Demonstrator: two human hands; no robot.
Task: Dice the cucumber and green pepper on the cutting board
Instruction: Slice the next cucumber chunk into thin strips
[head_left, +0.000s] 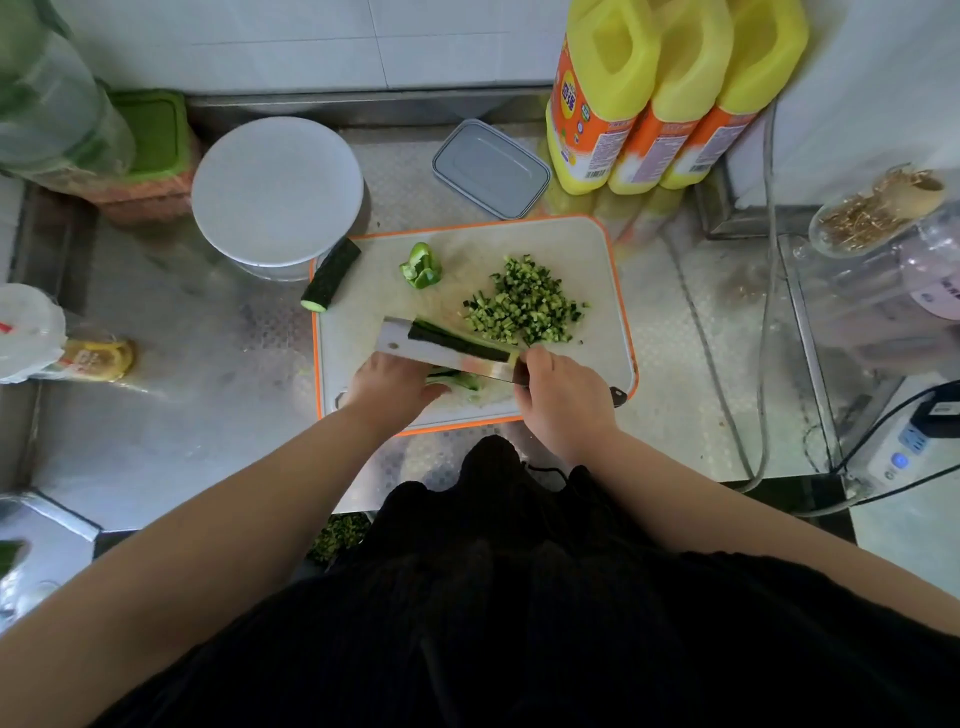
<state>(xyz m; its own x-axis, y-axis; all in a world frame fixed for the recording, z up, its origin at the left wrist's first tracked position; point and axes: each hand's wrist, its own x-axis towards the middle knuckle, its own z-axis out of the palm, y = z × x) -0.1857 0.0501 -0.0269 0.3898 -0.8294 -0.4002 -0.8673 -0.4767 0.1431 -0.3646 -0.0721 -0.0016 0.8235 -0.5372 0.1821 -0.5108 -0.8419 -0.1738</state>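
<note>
Mid-dicing at the near edge of the cutting board (597, 260), the right hand (561, 400) grips the cleaver (447, 348) while the left hand (395, 384), fingers curled, holds cucumber strips (457, 379); next, even crosscuts, with the green pepper (421, 267) untouched far-left.

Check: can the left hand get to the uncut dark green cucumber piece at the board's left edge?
Probably yes. The dark green cucumber piece lies exposed, nothing between, but the left hand is pressing the vegetable under the cleaver.
</note>
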